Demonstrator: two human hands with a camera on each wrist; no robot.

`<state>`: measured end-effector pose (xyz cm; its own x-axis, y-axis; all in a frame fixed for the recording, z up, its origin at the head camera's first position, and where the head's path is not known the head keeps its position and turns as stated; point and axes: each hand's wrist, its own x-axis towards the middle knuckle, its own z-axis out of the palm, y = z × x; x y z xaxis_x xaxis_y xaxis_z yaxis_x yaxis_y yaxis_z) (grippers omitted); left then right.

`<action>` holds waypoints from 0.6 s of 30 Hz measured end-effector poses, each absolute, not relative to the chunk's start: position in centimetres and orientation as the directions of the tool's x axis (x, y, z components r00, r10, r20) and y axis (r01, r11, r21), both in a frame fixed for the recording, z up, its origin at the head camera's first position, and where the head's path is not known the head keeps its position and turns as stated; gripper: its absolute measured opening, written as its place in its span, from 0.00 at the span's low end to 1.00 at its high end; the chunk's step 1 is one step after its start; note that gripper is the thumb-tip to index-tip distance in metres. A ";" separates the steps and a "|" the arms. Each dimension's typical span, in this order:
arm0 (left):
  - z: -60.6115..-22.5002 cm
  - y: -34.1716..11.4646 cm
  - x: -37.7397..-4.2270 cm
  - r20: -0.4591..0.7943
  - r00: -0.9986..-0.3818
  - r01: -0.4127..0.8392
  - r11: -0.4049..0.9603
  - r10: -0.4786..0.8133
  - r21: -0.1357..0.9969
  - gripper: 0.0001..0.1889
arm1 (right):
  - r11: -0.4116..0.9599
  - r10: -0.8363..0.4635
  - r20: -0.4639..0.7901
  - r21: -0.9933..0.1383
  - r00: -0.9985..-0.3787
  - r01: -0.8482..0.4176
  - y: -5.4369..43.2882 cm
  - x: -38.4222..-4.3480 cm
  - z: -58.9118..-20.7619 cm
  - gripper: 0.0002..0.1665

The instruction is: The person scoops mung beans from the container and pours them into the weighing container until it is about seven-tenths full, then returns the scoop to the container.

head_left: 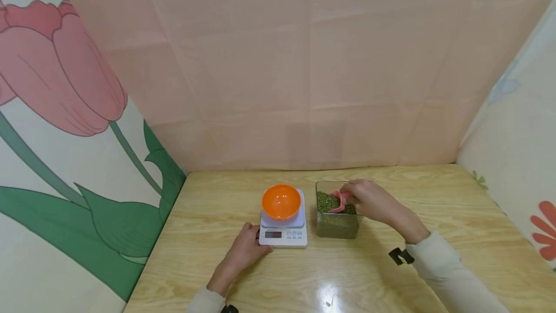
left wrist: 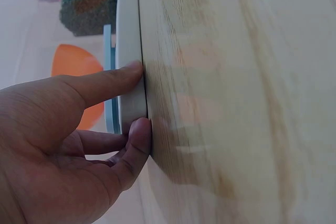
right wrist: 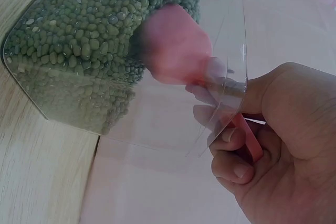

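A white kitchen scale stands on the table with an orange bowl on its platform. My left hand grips the scale's near left corner, its thumb along the front edge and its other fingers bent round the side. To the right of the scale is a clear square container part filled with green mung beans. My right hand reaches over the container's rim and holds a pink scoop by its handle. The scoop's front end is down in the beans.
The light wood table ends at a pink-beige sheet hanging behind it. A wall with a painted tulip rises on the left, and another with a red flower on the right.
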<state>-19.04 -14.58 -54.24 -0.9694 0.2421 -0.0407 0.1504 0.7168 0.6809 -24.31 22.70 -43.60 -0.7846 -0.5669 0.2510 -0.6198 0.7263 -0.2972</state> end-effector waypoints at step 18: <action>-54.2 -14.5 -19.1 -0.061 -0.969 0.131 0.710 0.238 0.692 0.33 | 0.751 -0.520 0.306 -0.282 -0.798 -0.598 22.8 -23.7 -43.9 0.08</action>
